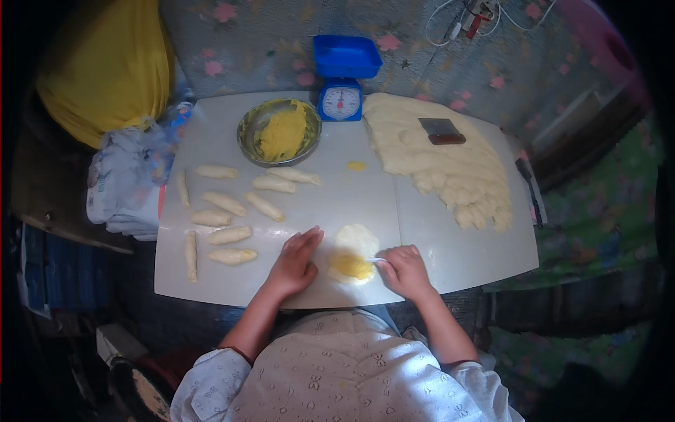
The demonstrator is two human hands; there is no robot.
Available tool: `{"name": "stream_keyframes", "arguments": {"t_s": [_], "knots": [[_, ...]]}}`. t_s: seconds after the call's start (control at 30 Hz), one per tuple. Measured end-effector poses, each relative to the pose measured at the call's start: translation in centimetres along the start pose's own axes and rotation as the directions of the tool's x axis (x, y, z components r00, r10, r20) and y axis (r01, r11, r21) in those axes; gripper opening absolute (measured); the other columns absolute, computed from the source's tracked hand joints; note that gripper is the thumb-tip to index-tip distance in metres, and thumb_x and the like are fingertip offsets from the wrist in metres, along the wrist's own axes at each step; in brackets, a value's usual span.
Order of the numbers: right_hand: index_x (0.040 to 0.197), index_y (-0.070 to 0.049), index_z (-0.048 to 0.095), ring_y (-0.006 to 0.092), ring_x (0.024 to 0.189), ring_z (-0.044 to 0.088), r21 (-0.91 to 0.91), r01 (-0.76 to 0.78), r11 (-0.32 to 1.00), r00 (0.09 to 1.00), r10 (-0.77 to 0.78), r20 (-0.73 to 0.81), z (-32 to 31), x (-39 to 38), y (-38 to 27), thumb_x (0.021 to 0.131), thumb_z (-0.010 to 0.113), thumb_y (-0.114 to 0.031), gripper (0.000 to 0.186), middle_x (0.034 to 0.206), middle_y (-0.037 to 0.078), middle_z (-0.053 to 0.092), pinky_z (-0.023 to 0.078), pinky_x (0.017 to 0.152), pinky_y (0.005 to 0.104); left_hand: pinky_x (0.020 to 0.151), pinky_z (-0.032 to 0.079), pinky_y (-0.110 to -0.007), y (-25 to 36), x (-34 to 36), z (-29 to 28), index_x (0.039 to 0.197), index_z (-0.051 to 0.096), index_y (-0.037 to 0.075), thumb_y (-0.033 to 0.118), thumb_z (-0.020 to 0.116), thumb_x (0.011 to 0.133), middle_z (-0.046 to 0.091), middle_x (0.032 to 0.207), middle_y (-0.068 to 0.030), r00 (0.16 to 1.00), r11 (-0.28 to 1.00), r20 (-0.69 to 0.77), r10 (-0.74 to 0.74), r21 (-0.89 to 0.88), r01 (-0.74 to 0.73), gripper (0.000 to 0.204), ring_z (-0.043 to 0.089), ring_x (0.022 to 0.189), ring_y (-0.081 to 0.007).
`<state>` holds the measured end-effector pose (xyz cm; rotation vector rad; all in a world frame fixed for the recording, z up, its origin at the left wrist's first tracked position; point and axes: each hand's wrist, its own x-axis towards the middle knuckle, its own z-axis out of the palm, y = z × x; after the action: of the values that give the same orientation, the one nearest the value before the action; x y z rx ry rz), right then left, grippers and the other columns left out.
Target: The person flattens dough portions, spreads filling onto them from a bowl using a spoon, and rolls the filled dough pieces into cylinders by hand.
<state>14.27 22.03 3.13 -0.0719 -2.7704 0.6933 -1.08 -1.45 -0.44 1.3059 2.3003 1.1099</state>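
Note:
A flattened piece of pale dough [355, 238] lies near the front of the table, with yellow filling [351, 267] spread over its lower part. My right hand [401, 271] grips a small white spreading utensil [373, 260] over that filling. My left hand [295, 260] rests on the table left of the dough, fingers stretched out and holding nothing. Several rolled dough pieces [225, 202] lie at the left, some smeared with yellow. Behind them stands a metal bowl [247, 144] with yellow paste [281, 133] in it.
A large slab of dough [422, 162] covers the table's right side, with a dough scraper [441, 133] on it. A blue kitchen scale [341, 91] stands at the back against the wall. A dark knife [527, 183] lies at the right edge; yellow and white bags [105, 77] are piled left.

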Motion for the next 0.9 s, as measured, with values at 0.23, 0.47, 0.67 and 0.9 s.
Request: {"name": "stream_keyframes", "arguments": {"t_s": [0.23,0.47,0.67,0.9], "knots": [[0.085,-0.009,0.065,0.0261,0.079,0.060,-0.009,-0.015,1.000,1.000,0.016,0.018,-2.0,0.5,0.1,0.085,0.060,-0.022,0.014,0.079,0.006,0.064,0.040,0.075,0.0377,0.113,0.024,-0.044,-0.5,-0.2,0.0,0.140,0.038,0.006,0.001,0.048,0.075,0.036,0.145,-0.0166,0.999,0.998,-0.010,-0.050,-0.040,0.050,0.065,0.035,0.133,-0.0353],[0.082,-0.008,0.065,0.0294,0.069,0.059,-0.074,-0.242,0.967,0.970,0.243,0.001,-2.9,-1.3,-1.0,0.086,0.057,-0.022,0.017,0.071,0.009,0.062,0.041,0.070,0.0398,0.113,0.023,-0.044,-0.1,0.1,0.1,0.136,0.044,0.006,0.002,0.049,0.076,0.037,0.145,-0.0156,0.995,0.996,0.051,-0.087,0.027,0.086,0.061,0.034,0.133,-0.0372],[0.080,-0.008,0.065,0.0292,0.069,0.059,-0.033,-0.350,0.936,0.937,0.349,-0.028,-4.2,-2.4,-0.1,0.083,0.060,-0.021,0.015,0.071,0.009,0.061,0.041,0.069,0.0390,0.110,0.026,-0.046,0.5,-0.4,0.0,0.104,0.064,0.005,0.017,0.063,0.080,0.044,0.139,-0.0134,0.996,0.989,0.031,0.087,0.118,-0.090,0.027,0.034,0.133,-0.0349],[0.091,-0.002,0.063,0.0200,0.064,0.058,0.339,-0.390,0.856,0.878,0.457,-0.144,-3.1,3.6,3.9,0.088,0.062,-0.018,0.016,0.073,0.012,0.061,0.045,0.061,0.0303,0.108,0.028,-0.048,2.2,-1.6,1.2,0.083,0.066,0.005,0.025,0.070,0.078,0.050,0.130,-0.0128,0.964,0.944,0.088,0.249,0.200,-0.263,0.021,0.038,0.131,-0.0321]]}}
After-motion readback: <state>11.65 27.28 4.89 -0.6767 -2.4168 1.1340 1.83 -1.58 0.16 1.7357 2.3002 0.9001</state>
